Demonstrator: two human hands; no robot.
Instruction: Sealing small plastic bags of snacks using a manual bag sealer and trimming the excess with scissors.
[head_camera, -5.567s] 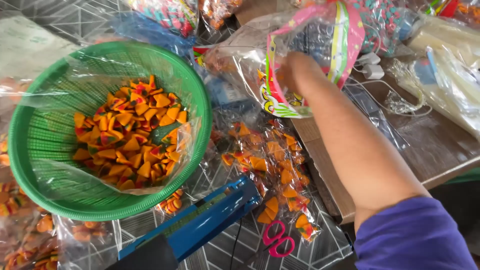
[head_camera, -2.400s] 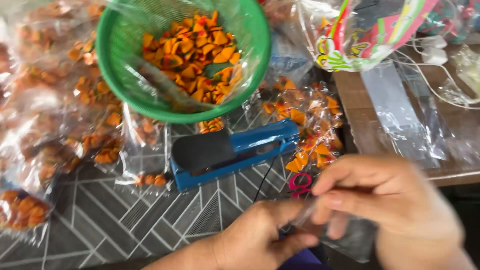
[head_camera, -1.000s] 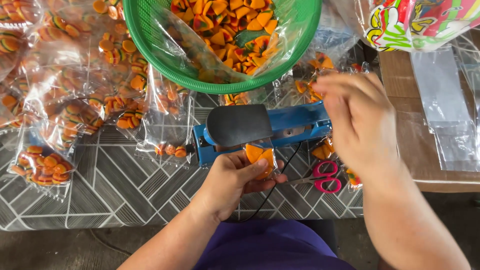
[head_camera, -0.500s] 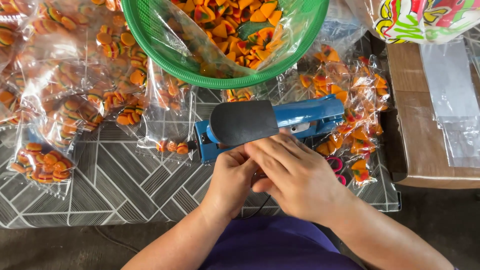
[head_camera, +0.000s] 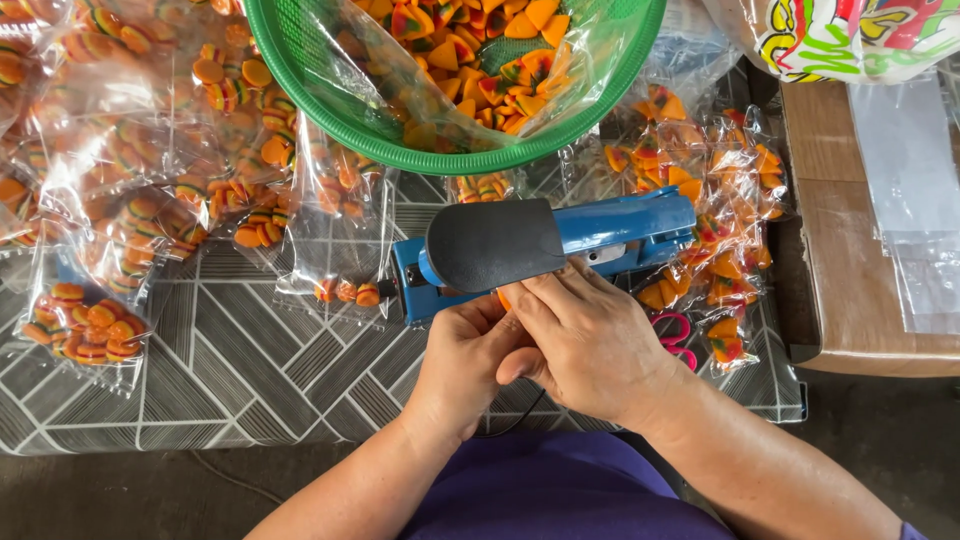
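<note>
The green basket (head_camera: 300, 90) of orange wedge candies sits just behind the blue heat sealer (head_camera: 545, 245), with filled bags (head_camera: 130, 200) spread to the sealer's left and more (head_camera: 720, 220) at its right end. Directly in front of the sealer both hands meet: the left hand (head_camera: 462, 365) and right hand (head_camera: 590, 340) pinch a small candy packet (head_camera: 503, 298), mostly hidden, at the sealer's jaw. Best to keep the bag's mouth flat and candies clear of the seam. Pink scissors (head_camera: 678, 335) lie right of the hands.
</note>
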